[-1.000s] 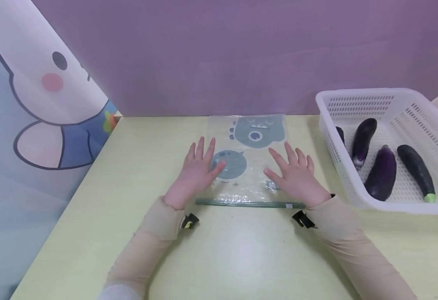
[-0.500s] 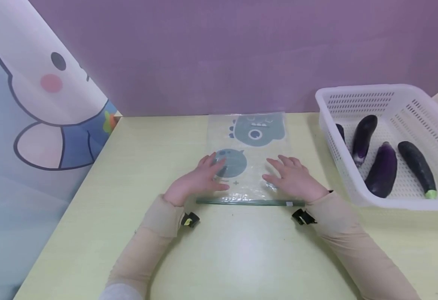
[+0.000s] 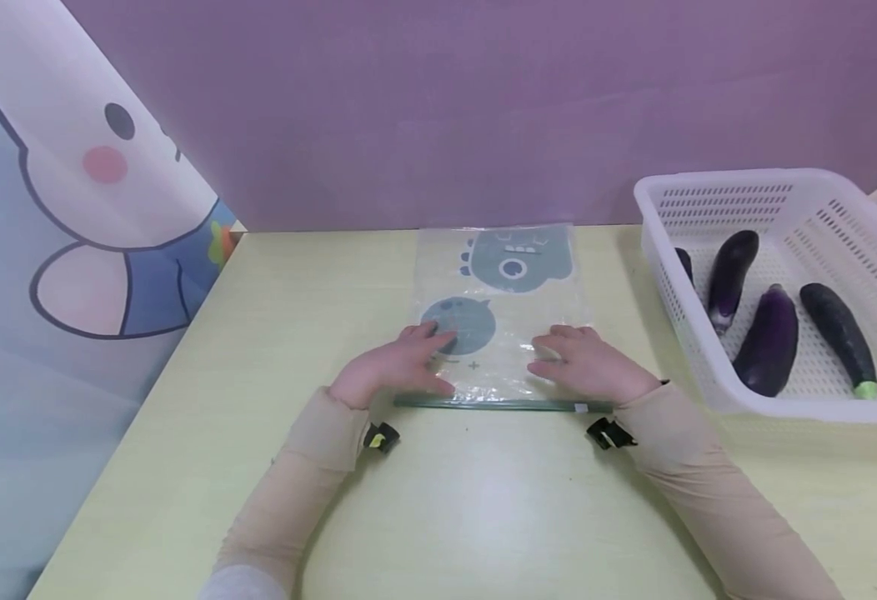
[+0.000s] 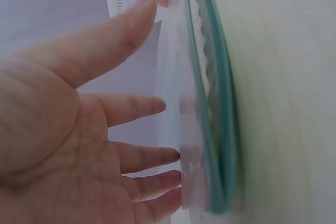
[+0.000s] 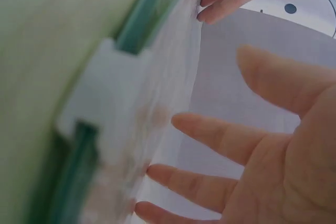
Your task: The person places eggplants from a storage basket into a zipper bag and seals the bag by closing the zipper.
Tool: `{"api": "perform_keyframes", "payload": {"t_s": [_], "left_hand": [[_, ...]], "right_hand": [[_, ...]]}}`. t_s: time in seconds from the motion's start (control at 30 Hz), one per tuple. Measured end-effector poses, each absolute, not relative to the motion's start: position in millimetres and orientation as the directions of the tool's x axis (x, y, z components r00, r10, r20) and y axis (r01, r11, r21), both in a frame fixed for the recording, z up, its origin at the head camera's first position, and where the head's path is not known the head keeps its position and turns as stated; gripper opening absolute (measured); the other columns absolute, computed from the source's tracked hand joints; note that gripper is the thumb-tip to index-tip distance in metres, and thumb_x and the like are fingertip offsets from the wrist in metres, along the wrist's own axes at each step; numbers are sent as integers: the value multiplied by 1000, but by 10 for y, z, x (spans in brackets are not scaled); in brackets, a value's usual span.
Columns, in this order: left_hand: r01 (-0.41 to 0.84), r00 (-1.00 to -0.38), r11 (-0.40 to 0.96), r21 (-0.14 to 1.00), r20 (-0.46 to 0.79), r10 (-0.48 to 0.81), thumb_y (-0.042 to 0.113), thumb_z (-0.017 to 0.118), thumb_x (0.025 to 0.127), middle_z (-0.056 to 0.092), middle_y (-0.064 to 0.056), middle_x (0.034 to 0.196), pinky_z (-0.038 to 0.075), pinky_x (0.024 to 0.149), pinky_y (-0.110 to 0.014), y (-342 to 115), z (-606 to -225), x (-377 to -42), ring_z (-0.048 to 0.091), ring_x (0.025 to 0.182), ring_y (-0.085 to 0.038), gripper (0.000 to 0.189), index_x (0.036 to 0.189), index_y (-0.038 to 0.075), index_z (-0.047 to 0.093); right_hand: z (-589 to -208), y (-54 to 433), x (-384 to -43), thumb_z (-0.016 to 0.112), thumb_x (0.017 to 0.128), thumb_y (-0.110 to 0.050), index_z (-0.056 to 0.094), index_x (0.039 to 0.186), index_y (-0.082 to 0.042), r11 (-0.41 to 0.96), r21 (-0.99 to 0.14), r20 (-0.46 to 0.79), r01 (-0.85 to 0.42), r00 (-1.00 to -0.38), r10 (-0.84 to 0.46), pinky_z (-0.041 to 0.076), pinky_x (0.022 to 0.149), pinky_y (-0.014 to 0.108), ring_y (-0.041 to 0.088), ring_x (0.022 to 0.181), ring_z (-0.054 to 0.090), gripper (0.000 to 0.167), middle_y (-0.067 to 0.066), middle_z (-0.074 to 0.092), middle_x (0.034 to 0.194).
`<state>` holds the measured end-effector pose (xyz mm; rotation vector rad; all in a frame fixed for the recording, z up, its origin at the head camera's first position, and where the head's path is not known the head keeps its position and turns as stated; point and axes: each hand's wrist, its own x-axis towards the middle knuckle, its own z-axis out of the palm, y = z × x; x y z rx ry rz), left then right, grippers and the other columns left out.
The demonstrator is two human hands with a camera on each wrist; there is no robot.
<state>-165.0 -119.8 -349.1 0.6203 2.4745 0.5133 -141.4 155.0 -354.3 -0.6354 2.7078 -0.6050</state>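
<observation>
A clear zip bag with blue-grey cartoon prints lies flat on the table, its green zip edge toward the person. My left hand is over the bag's left side, fingers spread. In the left wrist view, some of its fingertips touch the plastic, and the green zip lips stand slightly apart. Over the right side is my right hand. Its lower fingertips meet the bag in the right wrist view, near a white slider on the zip. Neither hand grips anything.
A white perforated basket stands on the right of the table, with several eggplants inside. Behind the table rises a purple panel. A cartoon-printed cloth hangs at the left.
Both hands have lowered and drawn back slightly toward the zip edge, their fingers angling down onto the bag. The bag and basket stay in place.
</observation>
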Motion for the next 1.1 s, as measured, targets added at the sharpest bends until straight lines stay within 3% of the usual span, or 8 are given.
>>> {"api": "perform_keyframes", "payload": {"t_s": [0.2, 0.5, 0.73, 1.1], "left_hand": [[379, -725, 824, 421, -418, 548, 36, 74, 81, 5, -21, 157, 20, 111, -59, -1184, -3487, -1631, 6, 143, -42, 86, 149, 12, 27], [419, -705, 822, 385, -432, 562, 40, 78, 75, -1, -24, 156, 13, 111, -62, -1159, -3466, -1589, 1, 142, -46, 94, 150, 15, 26], [412, -714, 837, 360, -444, 542, 33, 80, 74, -3, -27, 155, 11, 111, -61, -1110, -3472, -1565, -1, 141, -47, 95, 150, 21, 25], [416, -715, 847, 329, -457, 529, 31, 78, 76, -1, -28, 154, 13, 112, -59, -1090, -3474, -1559, 0, 141, -47, 91, 150, 23, 26]], "right_hand": [[-3578, 1572, -1400, 59, 89, -46, 49, 135, -3, 787, -451, -219, -420, -803, -554, 16, 108, 64, 56, 133, 21, 64, 33, 28, 146], [-3568, 1529, -1363, 63, 83, -52, 49, 135, -4, 816, -404, -234, -413, -816, -528, 22, 105, 67, 57, 132, 23, 72, 32, 29, 147], [-3563, 1445, -1315, 69, 75, -57, 49, 134, -5, 831, -370, -243, -415, -821, -517, 24, 103, 68, 59, 129, 25, 81, 34, 30, 145], [-3564, 1409, -1280, 81, 68, -37, 53, 128, -6, 817, -339, -191, -467, -816, -546, 38, 93, 66, 53, 120, 38, 73, 27, 41, 136]]}}
